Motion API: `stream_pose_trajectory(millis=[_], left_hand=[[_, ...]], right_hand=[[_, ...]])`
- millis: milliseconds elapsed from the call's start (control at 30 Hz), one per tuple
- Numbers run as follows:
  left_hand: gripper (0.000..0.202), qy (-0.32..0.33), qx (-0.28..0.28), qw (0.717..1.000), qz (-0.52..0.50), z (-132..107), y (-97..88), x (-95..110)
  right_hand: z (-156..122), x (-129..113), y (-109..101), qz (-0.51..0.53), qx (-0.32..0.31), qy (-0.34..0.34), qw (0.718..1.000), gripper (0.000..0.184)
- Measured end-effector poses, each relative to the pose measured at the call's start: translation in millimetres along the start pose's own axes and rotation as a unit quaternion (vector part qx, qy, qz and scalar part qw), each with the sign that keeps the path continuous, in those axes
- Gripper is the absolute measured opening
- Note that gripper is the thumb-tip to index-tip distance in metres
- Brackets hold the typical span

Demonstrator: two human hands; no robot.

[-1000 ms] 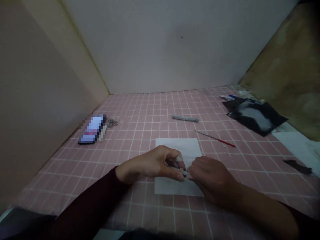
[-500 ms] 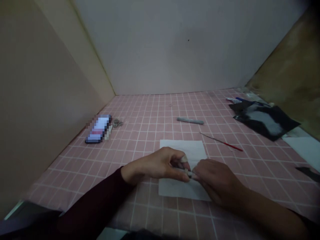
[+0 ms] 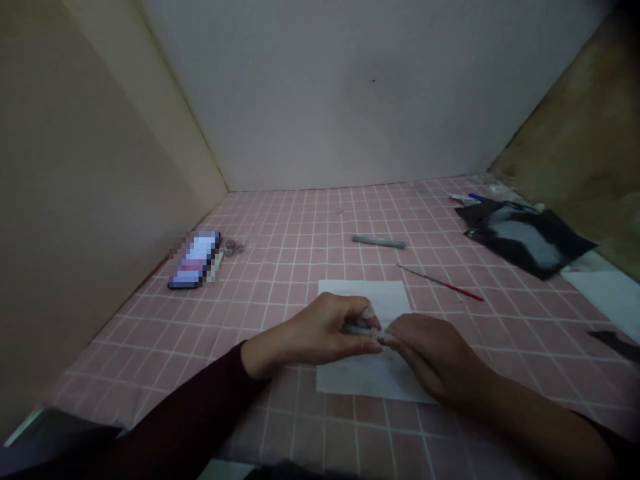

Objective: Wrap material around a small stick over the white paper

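Observation:
My left hand [image 3: 327, 330] is closed around a slim grey stick-like piece [image 3: 356, 329], which lies between its thumb and fingers. A whitish wrap covers one of its fingertips. My right hand [image 3: 437, 350] is closed too, with its fingertips pinched at the right end of that piece, where a small pale bit shows. What else the right fingers hold is hidden. Both hands meet above a white sheet of paper [image 3: 363, 381]. Beyond them lie a thin tool with a red handle [image 3: 464, 292] and a grey bar [image 3: 379, 241].
At the left rests a phone [image 3: 194, 260] beside small grey rings [image 3: 233, 248]. Black sheets with grey dust [image 3: 530, 240] lie at the right, near a white sheet [image 3: 607, 297] and a dark scrap [image 3: 613, 343]. Walls enclose the pink checked tabletop [image 3: 280, 220].
The grey piece is slightly turned in my left hand, and more of it shows. My right hand has shifted slightly at its end. The camera view has moved a little.

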State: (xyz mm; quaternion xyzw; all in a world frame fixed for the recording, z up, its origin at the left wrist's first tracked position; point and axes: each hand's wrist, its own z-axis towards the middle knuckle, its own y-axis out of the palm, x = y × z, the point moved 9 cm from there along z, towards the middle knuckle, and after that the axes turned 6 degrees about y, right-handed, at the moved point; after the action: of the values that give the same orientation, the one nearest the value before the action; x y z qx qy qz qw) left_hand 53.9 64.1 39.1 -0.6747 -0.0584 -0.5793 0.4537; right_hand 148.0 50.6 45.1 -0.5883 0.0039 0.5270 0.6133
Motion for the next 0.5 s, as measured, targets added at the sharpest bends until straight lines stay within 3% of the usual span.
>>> stream_pose_trajectory(millis=[67,133,200,267,367,433,500], left_hand=[[0.016,0.056,0.052,0.984,0.162,1,-3.6,12],[0.017,0.094,0.075,0.959,0.257,0,-1.4,21],[0.016,0.079,0.078,0.97,0.215,0,-3.0,17],[0.018,0.028,0.043,0.997,0.056,1,-2.5,3],[0.02,-0.041,-0.049,0.983,-0.171,-1,10.8,-9],[0.02,-0.045,-0.039,0.986,-0.154,0,9.0,-9],[0.018,0.0,0.024,1.0,-0.003,1,-0.9,-1]], right_hand=[[1,24,10,0.12,-0.059,0.129,0.983,0.037],[-2,38,20,0.2,-0.1,0.215,0.951,0.043],[-1,36,17,0.181,-0.089,0.202,0.958,0.041],[0,19,6,0.089,-0.042,0.097,0.99,0.034],[-5,-11,3,-0.017,-0.002,-0.065,0.998,0.026],[-4,-4,5,0.001,-0.008,-0.029,1.0,0.027],[0,19,10,0.088,-0.042,0.098,0.99,0.034]])
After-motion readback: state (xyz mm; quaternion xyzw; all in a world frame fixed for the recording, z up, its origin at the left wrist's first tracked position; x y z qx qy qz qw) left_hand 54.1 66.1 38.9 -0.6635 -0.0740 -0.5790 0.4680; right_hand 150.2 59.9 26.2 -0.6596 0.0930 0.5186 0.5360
